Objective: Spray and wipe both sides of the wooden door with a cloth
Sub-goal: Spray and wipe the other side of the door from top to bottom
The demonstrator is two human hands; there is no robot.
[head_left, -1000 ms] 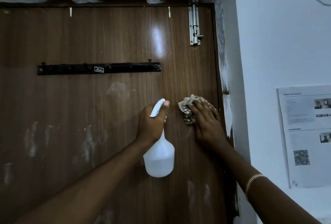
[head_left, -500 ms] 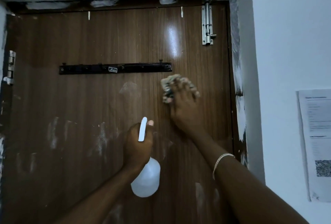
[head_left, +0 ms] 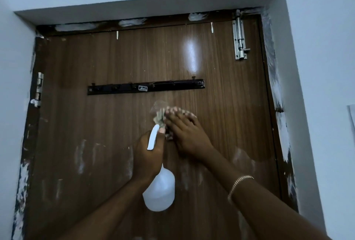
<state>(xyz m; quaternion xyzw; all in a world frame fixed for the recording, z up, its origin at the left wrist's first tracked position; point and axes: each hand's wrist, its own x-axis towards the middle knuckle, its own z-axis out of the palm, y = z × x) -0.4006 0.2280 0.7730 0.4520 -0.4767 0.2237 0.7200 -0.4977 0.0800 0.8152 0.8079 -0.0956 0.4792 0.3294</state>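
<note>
The right hand [head_left: 189, 136] presses the cloth [head_left: 159, 119] on the door [head_left: 115, 57], fingers straight; the left hand [head_left: 148, 155], just left of them, clamps its fingers round the spray bottle [head_left: 159, 191]. Smears lie further left.

- A black bar [head_left: 146, 87] runs level, with a small label plate at its middle.
- A silver slide bolt [head_left: 239, 38] stands upright, above and right of the bar.
- A metal hinge [head_left: 39, 89] sits far to its left.
- A paint-smeared frame [head_left: 276, 105] runs down to its right.
</note>
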